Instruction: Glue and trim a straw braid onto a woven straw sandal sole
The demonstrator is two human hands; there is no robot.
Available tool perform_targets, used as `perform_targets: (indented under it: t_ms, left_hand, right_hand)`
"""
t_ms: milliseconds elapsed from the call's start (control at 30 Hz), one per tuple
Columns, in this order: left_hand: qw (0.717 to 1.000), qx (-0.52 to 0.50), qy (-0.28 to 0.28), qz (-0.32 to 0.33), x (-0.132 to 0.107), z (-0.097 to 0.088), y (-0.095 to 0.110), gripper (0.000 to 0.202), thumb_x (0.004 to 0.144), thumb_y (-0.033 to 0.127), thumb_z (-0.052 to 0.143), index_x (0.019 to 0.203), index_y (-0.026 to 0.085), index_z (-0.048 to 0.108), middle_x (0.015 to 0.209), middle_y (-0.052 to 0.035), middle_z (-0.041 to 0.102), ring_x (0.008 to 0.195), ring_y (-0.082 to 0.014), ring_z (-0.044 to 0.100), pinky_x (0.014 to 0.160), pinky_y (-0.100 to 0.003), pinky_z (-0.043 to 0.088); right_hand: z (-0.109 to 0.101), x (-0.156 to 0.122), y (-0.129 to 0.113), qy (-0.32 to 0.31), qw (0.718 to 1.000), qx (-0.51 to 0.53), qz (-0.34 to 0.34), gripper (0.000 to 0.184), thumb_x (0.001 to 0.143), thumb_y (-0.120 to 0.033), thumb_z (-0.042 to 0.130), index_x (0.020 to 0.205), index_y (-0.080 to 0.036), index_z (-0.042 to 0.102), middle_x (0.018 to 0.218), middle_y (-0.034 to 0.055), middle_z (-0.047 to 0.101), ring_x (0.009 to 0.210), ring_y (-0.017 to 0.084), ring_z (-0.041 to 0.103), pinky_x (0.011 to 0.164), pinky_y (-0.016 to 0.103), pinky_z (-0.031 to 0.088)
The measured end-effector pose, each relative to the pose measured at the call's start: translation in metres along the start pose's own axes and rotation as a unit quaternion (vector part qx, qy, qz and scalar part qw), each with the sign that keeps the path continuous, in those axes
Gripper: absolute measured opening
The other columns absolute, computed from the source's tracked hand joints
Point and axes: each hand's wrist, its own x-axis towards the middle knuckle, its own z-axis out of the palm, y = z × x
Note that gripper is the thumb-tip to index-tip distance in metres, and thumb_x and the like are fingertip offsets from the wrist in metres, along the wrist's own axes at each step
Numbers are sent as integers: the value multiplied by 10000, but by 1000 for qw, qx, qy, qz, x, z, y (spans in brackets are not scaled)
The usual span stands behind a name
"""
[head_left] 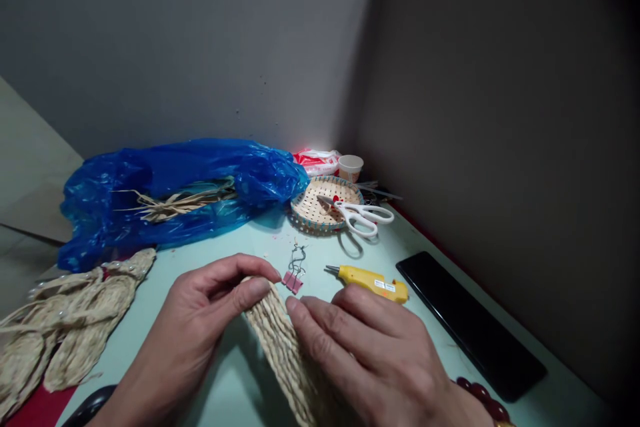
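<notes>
Both my hands hold a woven straw piece (280,340) just above the pale green table (240,247). My left hand (200,327) pinches its top edge between thumb and forefinger. My right hand (370,360) lies over its right side, fingers pressed on the weave. A pink binder clip (293,280) with wire handles lies just beyond my fingertips. A yellow glue gun (370,281) lies right of the clip, nozzle pointing left.
A blue plastic bag (170,193) with dry straw strands lies at the back left. White-handled scissors (360,215) rest on a round woven tray (320,210). A black phone (470,323) lies at right. Woven straw sandals (65,327) lie at the left. A small cup (351,167) stands by the wall.
</notes>
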Motion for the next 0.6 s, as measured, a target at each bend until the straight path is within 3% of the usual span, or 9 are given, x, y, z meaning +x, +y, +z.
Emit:
perform_targets:
  t_ms: [100,167,200,267,333,367,433,500,600]
  left_hand:
    - [997,-70,27,-19,1,-1,-1,107,749,356,778,786,258,754,795,50,719,772,-124,620,706,-148,486]
    - [988,-143,51,-37,4,-4,2,164,683,344,831,783,242,750,726,50,704,683,-118,611,633,-154,504]
    - [982,-175,64,-41,6,-6,4,193,644,328,855,772,232,748,689,47,696,642,-119,609,596,-161,513]
    - [972,-216,88,-33,10,-12,10,232,580,283,889,750,207,750,651,33,690,609,-127,613,557,-170,529]
    - [966,-232,114,-8,12,-20,15,240,553,246,897,737,190,754,671,19,694,638,-132,621,562,-162,539]
    - [963,-238,127,6,13,-25,17,229,559,235,893,737,191,755,695,17,696,663,-129,623,577,-151,541]
    - [955,-254,150,30,12,-36,21,187,596,222,872,740,214,754,733,28,690,690,-116,612,592,-130,539]
    - [949,-267,162,45,9,-44,24,137,639,202,846,733,232,752,760,33,679,700,-108,602,601,-119,541]
    - [946,-275,164,58,5,-50,27,99,672,168,816,725,227,756,779,22,672,708,-110,602,602,-123,545]
  right_hand:
    - [1,0,-1,-39,997,44,44,323,975,-97,453,1215,-14,652,876,123,740,661,206,517,575,331,477]
    - [1,1,0,-55,979,138,141,332,981,-139,486,1276,-113,636,901,86,732,711,191,572,638,310,496]
    - [1,3,0,-62,957,200,202,316,979,-158,513,1262,-166,653,897,61,731,732,173,601,670,287,500]
    - [-1,6,3,-78,884,329,323,239,973,-225,558,1164,-209,700,828,21,719,720,137,626,682,241,498]
    - [-4,10,7,-100,821,412,383,220,968,-305,565,1060,-164,707,712,3,666,636,119,596,619,224,490]
    - [-7,12,10,-112,806,432,388,244,966,-334,561,1028,-138,693,669,-6,631,581,109,565,567,217,479]
    - [-16,17,16,-127,817,426,367,284,964,-365,550,1021,-115,673,649,-13,605,497,92,507,474,204,447]
    - [-27,26,22,-123,857,378,329,277,955,-349,563,1037,-118,692,674,4,646,482,95,507,443,206,428]
    - [-45,46,32,-73,927,276,245,206,922,-259,601,1012,-140,744,832,62,727,697,149,626,650,278,504]
